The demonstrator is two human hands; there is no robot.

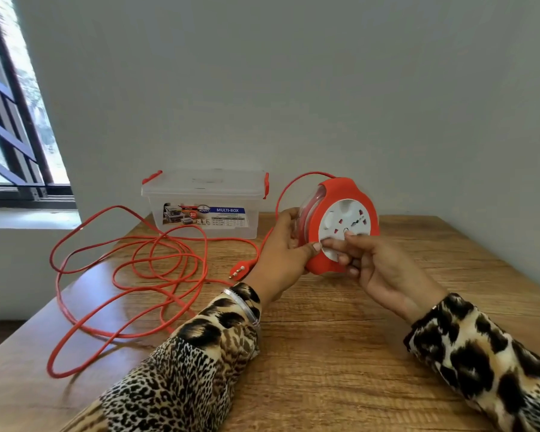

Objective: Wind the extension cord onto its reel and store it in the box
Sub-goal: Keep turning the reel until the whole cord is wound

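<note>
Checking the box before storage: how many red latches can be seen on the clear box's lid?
2. One red latch sits at the lid's left end, the other red latch at its right end, on the clear box behind the cord. Any on the far side would be hidden.
</note>
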